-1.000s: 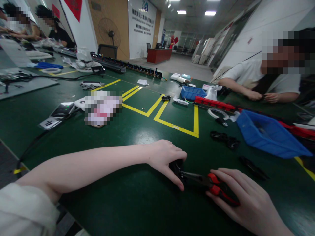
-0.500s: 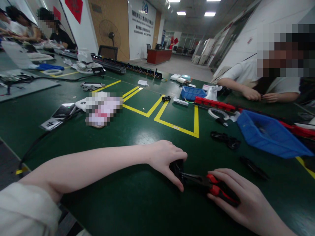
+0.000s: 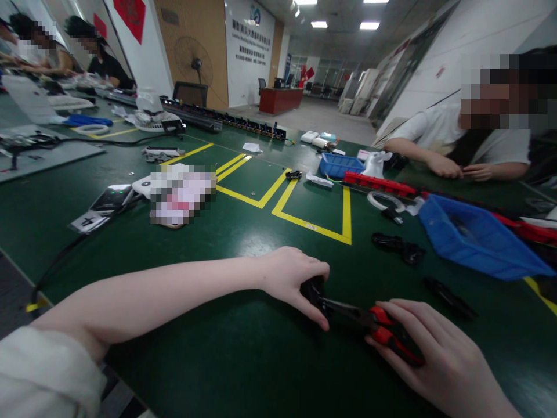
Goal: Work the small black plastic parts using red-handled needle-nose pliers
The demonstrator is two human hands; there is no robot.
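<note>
My left hand [image 3: 292, 284] is closed around a small black part [image 3: 314, 291], thumb below and fingers above; much of the part is hidden in the grip. From the right, my right hand [image 3: 439, 348] holds red-and-black needle-nose pliers [image 3: 378, 328] by the handles. The pliers' long jaws reach to the black part and touch it; whether they clamp it is too blurred to tell. Two dark bundles, perhaps black parts, lie to the right: one black bundle [image 3: 398, 247] farther off and a black piece [image 3: 450, 297] beyond my right hand.
A blue bin [image 3: 472, 244] stands at the right, near a red strip [image 3: 380, 184] and a white ring [image 3: 385, 202]. A phone [image 3: 183, 200] and a small black device [image 3: 112, 198] with a cable lie at left. Across the table sits a person [image 3: 491, 139].
The pliers' handles have opened slightly and my right fingers have shifted with them. My left hand and the black part have barely moved.
</note>
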